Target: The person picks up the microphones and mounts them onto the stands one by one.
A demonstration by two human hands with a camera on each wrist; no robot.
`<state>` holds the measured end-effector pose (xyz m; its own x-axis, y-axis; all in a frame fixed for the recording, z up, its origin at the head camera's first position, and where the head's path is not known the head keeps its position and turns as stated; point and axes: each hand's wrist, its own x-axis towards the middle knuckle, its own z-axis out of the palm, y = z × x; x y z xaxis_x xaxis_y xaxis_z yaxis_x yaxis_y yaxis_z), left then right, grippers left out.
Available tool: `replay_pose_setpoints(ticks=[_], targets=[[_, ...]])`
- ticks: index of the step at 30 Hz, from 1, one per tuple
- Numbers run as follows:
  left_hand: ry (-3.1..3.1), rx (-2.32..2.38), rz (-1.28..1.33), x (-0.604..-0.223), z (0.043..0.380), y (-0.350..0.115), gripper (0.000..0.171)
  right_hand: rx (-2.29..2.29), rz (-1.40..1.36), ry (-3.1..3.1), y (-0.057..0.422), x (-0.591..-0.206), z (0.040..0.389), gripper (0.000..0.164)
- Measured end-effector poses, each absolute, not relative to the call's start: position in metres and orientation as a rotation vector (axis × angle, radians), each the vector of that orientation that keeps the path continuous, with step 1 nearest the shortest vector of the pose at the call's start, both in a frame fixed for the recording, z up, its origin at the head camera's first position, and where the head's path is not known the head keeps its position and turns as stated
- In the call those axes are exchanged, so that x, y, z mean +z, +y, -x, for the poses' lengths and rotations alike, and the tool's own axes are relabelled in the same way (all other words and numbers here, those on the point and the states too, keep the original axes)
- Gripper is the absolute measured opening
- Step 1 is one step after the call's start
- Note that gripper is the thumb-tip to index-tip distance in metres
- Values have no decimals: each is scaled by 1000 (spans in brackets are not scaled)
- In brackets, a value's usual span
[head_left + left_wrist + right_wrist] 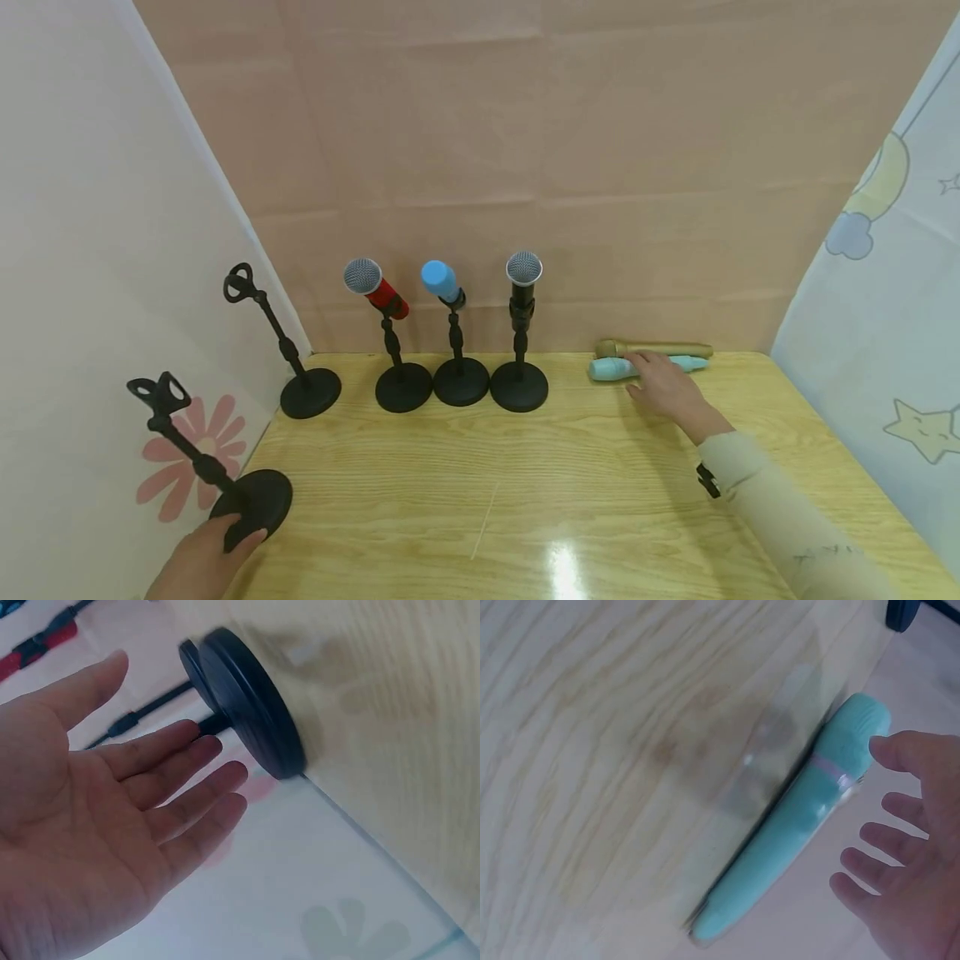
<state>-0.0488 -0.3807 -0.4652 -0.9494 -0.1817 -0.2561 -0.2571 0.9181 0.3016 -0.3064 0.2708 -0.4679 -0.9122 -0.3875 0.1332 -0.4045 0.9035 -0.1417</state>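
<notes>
My right hand [663, 387] is over a teal microphone [611, 369] lying on the table at the back right. In the right wrist view the thumb reaches the head of that microphone [780, 832], and the other fingers are spread apart beside it. A gold microphone [690, 350] lies just behind, along the wall. At the front left, my left hand [206, 558] is at the round base of an unfilled black microphone stand [206, 467]. Seen from the left wrist, its fingers are extended and loosely spread, fingertips close to the stand's base [255, 705].
A second bare stand [310, 393] is behind the first. Along the back wall, three stands hold a red microphone [384, 293], a blue one [441, 279] and a black one [522, 292]. Walls border the wooden table [420, 500] left, back and right.
</notes>
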Motion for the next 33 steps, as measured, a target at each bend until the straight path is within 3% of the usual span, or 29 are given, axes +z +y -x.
replay_pose_setpoints(ticks=[13,33], targets=[[2906,598,228,-487,51,-422,75,197,-596,-3036,292,-484,332,61],[3214,558,-59,-506,57,-422,75,180,-546,-3062,300,-488,343,46]])
